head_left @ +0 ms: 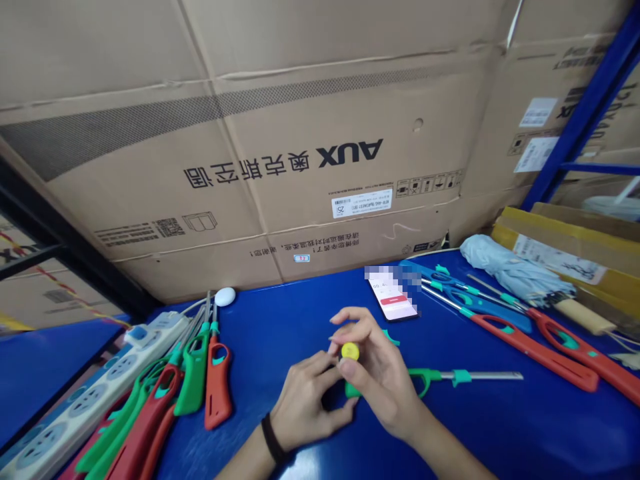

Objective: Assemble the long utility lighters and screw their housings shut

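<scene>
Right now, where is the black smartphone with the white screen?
In the head view, the black smartphone lies on the blue tabletop, beyond the person's right hand and just left of a blue long-reach lighter.

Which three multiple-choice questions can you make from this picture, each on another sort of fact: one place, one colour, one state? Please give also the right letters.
1. Where does the phone lie?
A) On the power strip
B) On the blue table
C) Inside a cardboard box

2. What colour is the small round piece between the fingers of the right hand?
A) Yellow
B) Red
C) White

3. What state is the umbrella in?
A) Fully open
B) Half open
C) Folded shut

Answers:
1. B, it lies flat on the table top beyond the hands.
2. A, its yellow top shows between the fingers.
3. C, its canopy is gathered into a closed roll.
</scene>
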Demonstrator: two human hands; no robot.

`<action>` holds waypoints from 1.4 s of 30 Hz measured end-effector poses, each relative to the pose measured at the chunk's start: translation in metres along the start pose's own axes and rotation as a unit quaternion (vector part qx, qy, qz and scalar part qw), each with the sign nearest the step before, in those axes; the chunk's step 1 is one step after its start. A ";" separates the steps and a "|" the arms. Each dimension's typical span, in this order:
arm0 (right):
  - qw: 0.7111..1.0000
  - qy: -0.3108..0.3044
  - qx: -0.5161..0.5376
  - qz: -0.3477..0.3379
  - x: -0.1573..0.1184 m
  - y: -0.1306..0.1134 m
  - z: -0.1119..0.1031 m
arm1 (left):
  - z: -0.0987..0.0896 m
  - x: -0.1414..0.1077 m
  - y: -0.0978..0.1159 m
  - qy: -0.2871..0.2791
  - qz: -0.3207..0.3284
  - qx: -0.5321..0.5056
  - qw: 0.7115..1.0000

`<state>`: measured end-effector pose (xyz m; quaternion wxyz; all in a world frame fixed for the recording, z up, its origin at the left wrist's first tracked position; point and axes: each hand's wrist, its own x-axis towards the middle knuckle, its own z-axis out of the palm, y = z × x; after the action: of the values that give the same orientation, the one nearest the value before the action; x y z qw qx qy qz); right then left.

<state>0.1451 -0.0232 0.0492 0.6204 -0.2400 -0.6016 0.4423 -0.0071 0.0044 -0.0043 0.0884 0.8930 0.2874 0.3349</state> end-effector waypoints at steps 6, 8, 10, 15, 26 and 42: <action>0.989 0.140 0.037 -0.017 0.006 0.005 -0.002 | -0.004 0.003 0.001 -0.037 -0.015 -0.014 0.999; 0.988 0.149 0.043 -0.002 0.006 0.008 0.001 | -0.004 0.003 0.001 -0.041 -0.024 -0.015 0.999; 0.995 0.086 0.041 0.018 0.006 0.009 0.004 | -0.004 0.002 0.000 -0.034 -0.026 -0.012 0.999; 0.992 0.120 -0.016 -0.039 0.018 -0.007 -0.020 | -0.010 0.001 -0.002 -0.054 -0.018 -0.019 0.998; 0.797 0.065 -0.590 -0.112 0.012 -0.001 -0.152 | -0.025 0.010 -0.006 -0.038 -0.020 0.077 0.996; 0.821 -0.250 -0.427 0.285 0.008 -0.009 -0.149 | -0.012 0.004 -0.011 -0.078 -0.037 0.074 0.994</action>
<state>0.2899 0.0140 0.0368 0.1302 -0.5225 -0.7694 0.3435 -0.0177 0.0152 0.0029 0.0566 0.9093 0.3360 0.2389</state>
